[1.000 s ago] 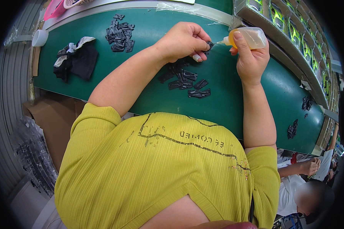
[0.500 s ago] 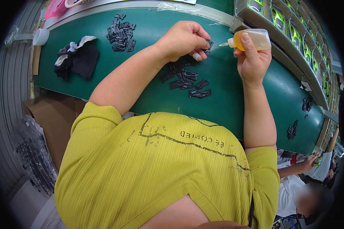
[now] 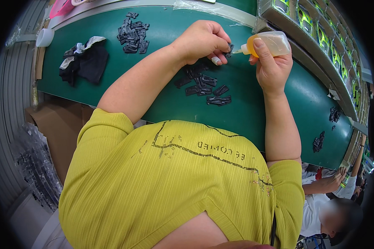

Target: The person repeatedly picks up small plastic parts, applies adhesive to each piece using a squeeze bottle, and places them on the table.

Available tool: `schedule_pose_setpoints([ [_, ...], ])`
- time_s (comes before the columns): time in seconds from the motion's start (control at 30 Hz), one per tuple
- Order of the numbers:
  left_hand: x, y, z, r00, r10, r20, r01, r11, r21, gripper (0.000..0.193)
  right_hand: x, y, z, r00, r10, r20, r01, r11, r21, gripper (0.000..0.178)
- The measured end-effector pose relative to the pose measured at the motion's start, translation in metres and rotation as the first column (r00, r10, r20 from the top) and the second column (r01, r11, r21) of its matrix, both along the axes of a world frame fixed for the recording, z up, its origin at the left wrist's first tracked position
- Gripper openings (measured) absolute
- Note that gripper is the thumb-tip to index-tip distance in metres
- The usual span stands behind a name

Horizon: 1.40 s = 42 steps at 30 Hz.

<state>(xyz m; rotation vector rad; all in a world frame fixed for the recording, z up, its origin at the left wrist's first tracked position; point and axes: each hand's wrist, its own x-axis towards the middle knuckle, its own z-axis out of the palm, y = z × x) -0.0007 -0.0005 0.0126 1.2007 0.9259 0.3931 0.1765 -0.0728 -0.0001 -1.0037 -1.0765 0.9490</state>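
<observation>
My left hand (image 3: 207, 42) pinches a small black plastic part (image 3: 230, 50) between thumb and fingers, above the green table. In my right hand (image 3: 274, 68) is a clear squeeze bottle (image 3: 274, 44) of yellowish liquid, tipped on its side. Its thin nozzle points left and reaches the black part; whether it touches cannot be made out. Below my left hand lies a loose pile of similar flat black parts (image 3: 202, 85). A larger heap of them (image 3: 133, 35) sits farther left.
The green table (image 3: 162, 108) carries a black cloth (image 3: 87, 62) and a white cup (image 3: 45, 38) at left. A long cardboard tray (image 3: 320, 62) of bright green-and-black items runs along the right. Small black pieces (image 3: 318, 142) lie at the right end, near another person (image 3: 316, 207).
The bottle in my right hand has moved slightly left, bringing its nozzle up to the black part. My left hand keeps its pinch and has barely moved.
</observation>
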Motion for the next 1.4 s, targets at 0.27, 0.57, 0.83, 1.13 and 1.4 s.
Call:
schedule_pose_setpoints([
  [0.27, 0.001, -0.001, 0.001, 1.0, -0.001, -0.008, 0.001, 1.0, 0.005, 0.017, -0.001, -0.001, 0.0, 0.999, 0.006, 0.037, -0.006, 1.0, 0.006, 0.025],
  [0.57, 0.002, -0.001, 0.002, 1.0, -0.003, -0.009, 0.003, 1.0, -0.006, 0.017, -0.002, -0.001, -0.002, 0.998, -0.007, 0.057, 0.007, 1.0, 0.007, 0.027],
  [0.83, -0.002, 0.002, -0.001, 0.999, 0.013, 0.038, -0.012, 0.999, -0.044, 0.018, 0.007, 0.007, 0.001, 0.989, -0.055, -0.134, 0.052, 0.998, -0.027, 0.016],
  [1.13, -0.024, 0.033, -0.003, 0.966, 0.24, 0.092, -0.242, 0.97, 0.018, 0.018, 0.013, 0.01, -0.001, 0.927, -0.087, -0.366, 0.056, 0.994, -0.095, 0.012],
  [1.4, -0.07, 0.125, -0.003, 0.716, 0.697, 0.033, -0.632, 0.627, 0.455, 0.015, 0.009, 0.012, 0.001, 0.935, -0.083, -0.345, 0.054, 0.994, -0.093, 0.015],
])
